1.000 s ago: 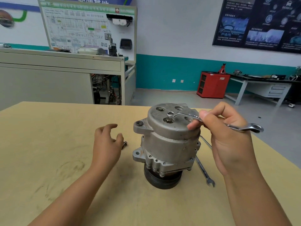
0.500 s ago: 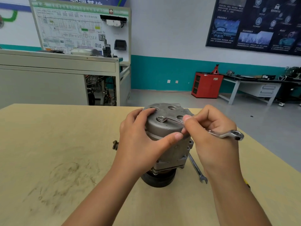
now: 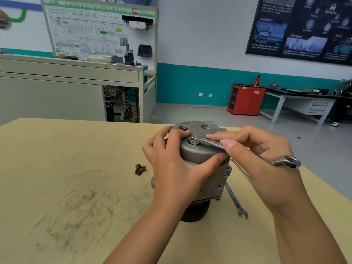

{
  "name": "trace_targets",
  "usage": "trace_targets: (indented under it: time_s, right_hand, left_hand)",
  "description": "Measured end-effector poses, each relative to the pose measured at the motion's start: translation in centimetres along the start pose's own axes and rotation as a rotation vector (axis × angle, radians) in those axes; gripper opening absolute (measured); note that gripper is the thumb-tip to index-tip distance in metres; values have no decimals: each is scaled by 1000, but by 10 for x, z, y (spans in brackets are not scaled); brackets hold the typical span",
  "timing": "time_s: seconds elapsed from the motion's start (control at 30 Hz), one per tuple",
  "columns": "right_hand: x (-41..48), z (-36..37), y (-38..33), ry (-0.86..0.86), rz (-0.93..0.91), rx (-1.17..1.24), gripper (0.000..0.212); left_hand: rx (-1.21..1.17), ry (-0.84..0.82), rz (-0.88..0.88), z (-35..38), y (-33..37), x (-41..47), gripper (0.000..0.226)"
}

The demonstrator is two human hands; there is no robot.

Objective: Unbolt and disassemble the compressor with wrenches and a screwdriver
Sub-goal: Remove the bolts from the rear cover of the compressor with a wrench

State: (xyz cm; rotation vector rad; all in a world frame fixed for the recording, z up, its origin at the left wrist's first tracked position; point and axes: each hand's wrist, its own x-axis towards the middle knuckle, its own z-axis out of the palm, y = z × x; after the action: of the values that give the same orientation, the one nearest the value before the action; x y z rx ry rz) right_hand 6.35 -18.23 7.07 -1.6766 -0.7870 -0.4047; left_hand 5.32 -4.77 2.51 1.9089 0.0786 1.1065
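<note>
On the tan table (image 3: 57, 168), left of the compressor, two loose bolts (image 3: 140, 169) are lying side by side. The left hand (image 3: 171, 172) is gripping the compressor (image 3: 198, 155), with its fingers curling over the top face and its thumb pressing the near side. The compressor is standing upright mid-table on its dark pulley. A wrench (image 3: 202, 141) is resting its ring end on that top face, and the right hand (image 3: 262, 168) is pinching its shank between thumb and forefinger. A second wrench (image 3: 235, 201) is lying on the table just right of the compressor.

compressor (image 3: 200, 153) 1 | wrenches (image 3: 209, 142) 3 | loose bolts (image 3: 140, 169) 2 | hands (image 3: 171, 168) 2
</note>
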Motion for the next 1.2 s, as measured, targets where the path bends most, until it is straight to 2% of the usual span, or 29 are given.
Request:
trace_targets:
  time_s: [0.37,0.57,0.67,0.73,0.83,0.9,0.97,1.07,1.13,1.2]
  right_hand:
    - [10,-14,7,-132,-135,-93,15]
    - [10,-15,16,-95,-143,-62,19]
    - [5,1,20,83,-190,57,13]
    - [3,15,17,146,-248,241,5]
    - [5,28,5,141,-254,595,18]
    - [9,32,-3,112,-231,695,34]
    - [12,34,-8,92,-199,749,46]
    - [15,36,-13,166,-140,772,48]
    - [21,34,-13,229,-64,823,50]
    - [29,29,-13,250,9,891,50]
  left_hand:
    - [3,63,56,6,0,2,60]
    - [13,79,56,9,1,1,65]
    - [31,43,46,8,1,3,62]
    - [53,23,39,7,2,3,61]
    - [100,-7,22,3,6,4,60]
    - [165,-48,7,-2,10,10,60]
    - [274,-97,-14,-7,14,18,72]
    - [464,-205,-34,-10,17,26,110]
    - [493,-250,-30,-8,16,29,114]
    - [447,-225,-40,-8,14,31,105]
